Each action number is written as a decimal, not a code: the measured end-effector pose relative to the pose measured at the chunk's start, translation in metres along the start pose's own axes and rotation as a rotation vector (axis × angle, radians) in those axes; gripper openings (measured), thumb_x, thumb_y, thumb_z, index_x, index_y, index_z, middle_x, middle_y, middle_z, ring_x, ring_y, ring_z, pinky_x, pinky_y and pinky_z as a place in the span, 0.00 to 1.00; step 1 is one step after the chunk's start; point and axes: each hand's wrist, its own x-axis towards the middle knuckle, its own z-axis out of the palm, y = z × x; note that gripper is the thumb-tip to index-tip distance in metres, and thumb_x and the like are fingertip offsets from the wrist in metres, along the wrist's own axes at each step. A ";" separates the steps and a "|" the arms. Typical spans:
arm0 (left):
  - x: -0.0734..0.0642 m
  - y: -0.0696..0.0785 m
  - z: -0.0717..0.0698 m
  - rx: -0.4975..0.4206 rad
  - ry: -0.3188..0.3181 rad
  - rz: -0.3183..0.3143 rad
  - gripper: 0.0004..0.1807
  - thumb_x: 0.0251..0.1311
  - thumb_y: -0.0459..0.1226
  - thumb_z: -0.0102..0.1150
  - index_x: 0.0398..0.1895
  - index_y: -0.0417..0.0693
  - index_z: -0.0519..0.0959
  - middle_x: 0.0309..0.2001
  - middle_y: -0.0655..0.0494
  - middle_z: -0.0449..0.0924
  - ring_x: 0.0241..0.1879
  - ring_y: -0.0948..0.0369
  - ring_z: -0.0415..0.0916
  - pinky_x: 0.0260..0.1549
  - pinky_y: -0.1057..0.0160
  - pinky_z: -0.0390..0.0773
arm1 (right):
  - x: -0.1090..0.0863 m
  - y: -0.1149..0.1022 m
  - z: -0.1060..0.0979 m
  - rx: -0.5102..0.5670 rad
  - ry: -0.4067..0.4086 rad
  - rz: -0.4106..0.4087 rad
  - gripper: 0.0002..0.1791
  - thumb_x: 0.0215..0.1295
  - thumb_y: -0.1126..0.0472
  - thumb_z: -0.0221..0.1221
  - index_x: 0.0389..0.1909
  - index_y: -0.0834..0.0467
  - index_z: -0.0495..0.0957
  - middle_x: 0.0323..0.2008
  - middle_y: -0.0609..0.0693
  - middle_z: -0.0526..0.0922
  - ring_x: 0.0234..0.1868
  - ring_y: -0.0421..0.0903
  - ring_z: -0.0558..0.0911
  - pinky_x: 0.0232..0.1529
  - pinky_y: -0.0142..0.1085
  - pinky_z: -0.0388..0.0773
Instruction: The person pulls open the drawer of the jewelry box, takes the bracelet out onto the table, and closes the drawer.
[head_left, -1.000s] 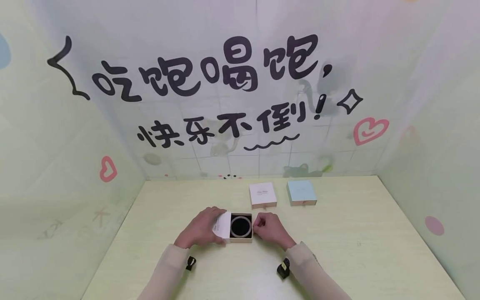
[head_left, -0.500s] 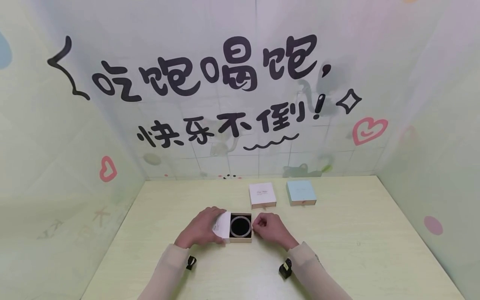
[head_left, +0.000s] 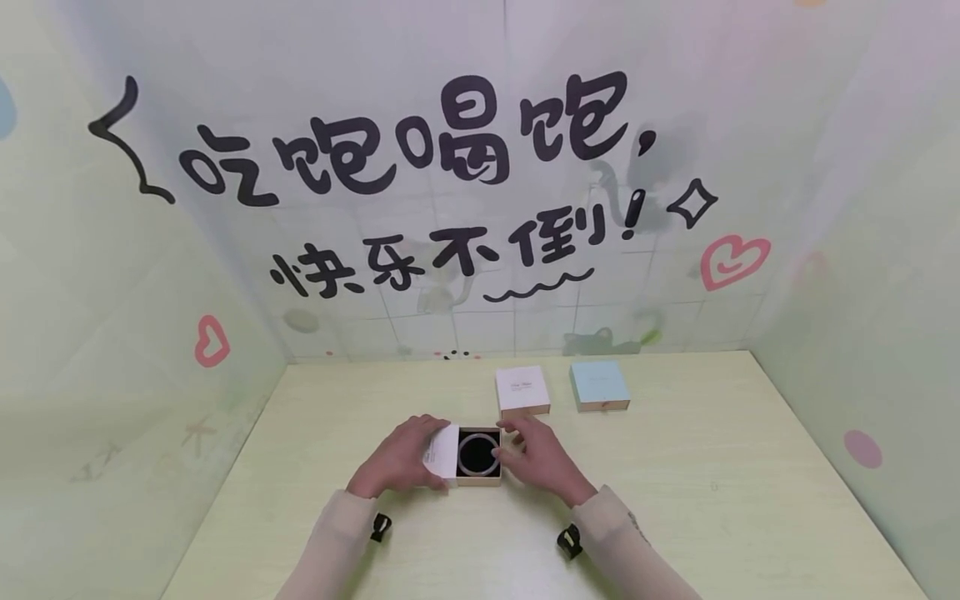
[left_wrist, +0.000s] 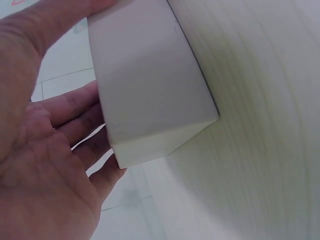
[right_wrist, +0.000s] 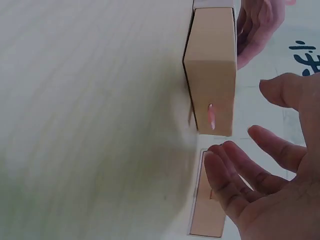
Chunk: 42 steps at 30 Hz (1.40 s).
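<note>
A small white gift box (head_left: 444,451) lies on the table, its tan inner drawer (head_left: 478,482) slid out to the right. Inside the dark drawer rests a pale round bangle (head_left: 461,463). My left hand (head_left: 405,454) grips the white sleeve between thumb and fingers, spanning its near and far sides; the left wrist view shows the sleeve's end (left_wrist: 150,75) in that grip. At the drawer's right edge my right hand (head_left: 542,461) has its fingers spread, and its thumb overlaps the bangle's right side. A pink ribbon tab (right_wrist: 211,116) hangs on the drawer's front.
Behind the hands lie two closed boxes of the same shape, one white (head_left: 522,387) and one light blue (head_left: 600,381). The pale wooden table (head_left: 720,500) meets a printed backdrop (head_left: 480,333) at its back and sides.
My right hand has loosened its pinch by the drawer's front, spread its fingers and brought its thumb over the bangle. The left hand keeps its grip on the box sleeve.
</note>
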 end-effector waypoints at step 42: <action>0.000 -0.001 -0.001 -0.015 -0.017 -0.004 0.52 0.30 0.45 0.89 0.66 0.44 0.75 0.58 0.53 0.79 0.55 0.57 0.74 0.57 0.49 0.76 | 0.026 -0.054 0.035 -0.642 -0.187 -0.085 0.23 0.60 0.51 0.70 0.54 0.57 0.84 0.49 0.54 0.79 0.43 0.48 0.71 0.37 0.33 0.78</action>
